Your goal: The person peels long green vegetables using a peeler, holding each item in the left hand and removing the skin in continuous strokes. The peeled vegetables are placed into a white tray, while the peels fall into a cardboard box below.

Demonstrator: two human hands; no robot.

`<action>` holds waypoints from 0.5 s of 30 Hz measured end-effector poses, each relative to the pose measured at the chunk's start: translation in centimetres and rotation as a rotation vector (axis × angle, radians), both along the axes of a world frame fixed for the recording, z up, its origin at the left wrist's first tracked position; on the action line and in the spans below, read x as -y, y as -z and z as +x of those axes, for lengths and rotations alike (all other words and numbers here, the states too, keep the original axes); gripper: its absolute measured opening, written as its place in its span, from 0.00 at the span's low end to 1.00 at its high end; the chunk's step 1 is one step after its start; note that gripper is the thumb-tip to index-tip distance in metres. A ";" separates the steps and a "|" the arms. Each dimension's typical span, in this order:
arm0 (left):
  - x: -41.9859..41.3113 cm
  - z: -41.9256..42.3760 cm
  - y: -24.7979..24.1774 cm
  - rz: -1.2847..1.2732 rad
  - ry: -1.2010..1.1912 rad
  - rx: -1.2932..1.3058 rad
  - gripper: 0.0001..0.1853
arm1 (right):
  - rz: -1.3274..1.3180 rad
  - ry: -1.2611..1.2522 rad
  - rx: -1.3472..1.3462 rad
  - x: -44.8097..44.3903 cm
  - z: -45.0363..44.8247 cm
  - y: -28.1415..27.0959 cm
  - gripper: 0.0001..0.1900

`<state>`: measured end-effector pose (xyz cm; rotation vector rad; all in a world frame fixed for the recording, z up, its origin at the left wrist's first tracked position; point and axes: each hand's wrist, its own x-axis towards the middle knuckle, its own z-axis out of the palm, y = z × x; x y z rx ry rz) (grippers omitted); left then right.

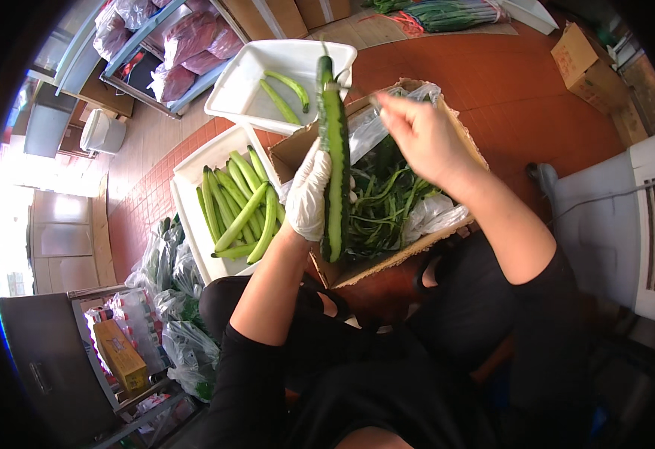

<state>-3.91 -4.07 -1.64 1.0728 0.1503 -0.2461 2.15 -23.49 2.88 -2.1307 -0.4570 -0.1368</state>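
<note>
My left hand (309, 196), in a white glove, grips a long dark green cucumber (336, 168) upright over the left side of an open cardboard box (383, 276). Pale strips along its length show where skin is off. To its right, my bare right hand (411, 126) is raised above the box with its fingers closed together; a small blurred thing shows at the fingertips, too unclear to name. Green peel strips (381, 205) and clear plastic lie in the box. Peeled cucumbers (243, 210) fill part of a white tub (182, 193) at the left.
Another white tub (223, 84) holds a few peeled cucumbers beyond the box. Plastic-bagged greens (184, 314) stand by my left knee. A metal rack (193, 92) with bagged goods is at the upper left; bundled green vegetables (451, 15) lie at the back. A grey appliance (602, 219) stands at the right.
</note>
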 end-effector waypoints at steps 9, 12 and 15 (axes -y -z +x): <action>-6.7 4.0 1.9 -0.216 -0.211 0.162 0.20 | -0.422 -0.554 -0.178 -0.8 -7.8 3.7 0.14; -5.1 2.5 1.8 -0.264 -0.061 0.200 0.23 | -0.133 -0.280 -0.031 -0.4 -3.4 1.6 0.15; -1.6 1.1 1.6 -0.142 -0.075 0.176 0.30 | -0.060 -0.026 0.018 -0.3 -0.3 -2.0 0.15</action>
